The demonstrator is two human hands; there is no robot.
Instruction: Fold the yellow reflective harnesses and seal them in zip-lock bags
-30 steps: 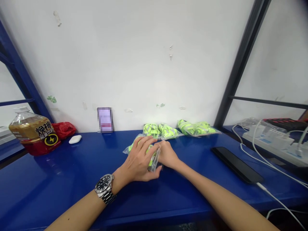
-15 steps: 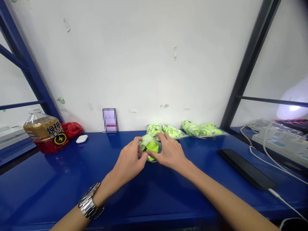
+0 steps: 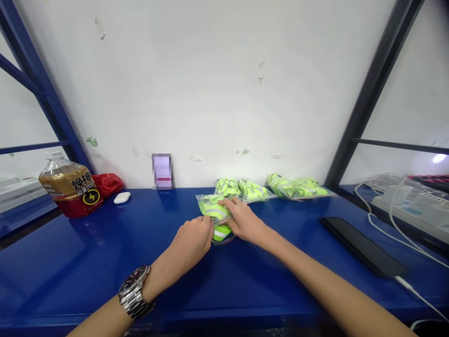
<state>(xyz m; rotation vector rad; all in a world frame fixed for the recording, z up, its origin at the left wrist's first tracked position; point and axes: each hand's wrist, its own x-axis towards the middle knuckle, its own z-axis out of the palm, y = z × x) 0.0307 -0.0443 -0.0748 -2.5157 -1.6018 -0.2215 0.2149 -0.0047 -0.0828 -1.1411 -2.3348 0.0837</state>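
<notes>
A clear plastic bag (image 3: 206, 202) lies on the blue table (image 3: 154, 252) in front of me, with a folded neon-yellow reflective vest (image 3: 214, 210) in it. Part of the vest, with a pale reflective stripe, shows below the bag's edge. My left hand (image 3: 196, 236) pinches the bag's near edge from the left, its fingers curled. On the right, my right hand (image 3: 243, 217) grips the same bag, thumb below and fingers on top. Just behind lie several bagged yellow vests (image 3: 254, 191). A metal watch (image 3: 135, 292) is on my left wrist.
A large drink bottle (image 3: 72, 187), a red plastic bag (image 3: 107, 185) and a white earbud case (image 3: 122, 197) stand at the left. A phone (image 3: 163, 172) leans on the wall. At right lie a black phone (image 3: 363, 245) on a cable and a white power strip (image 3: 410, 203).
The bag has been flattened out, and more of its clear film shows on the left. My left hand has turned and closed on the near edge. The view has shifted slightly.
</notes>
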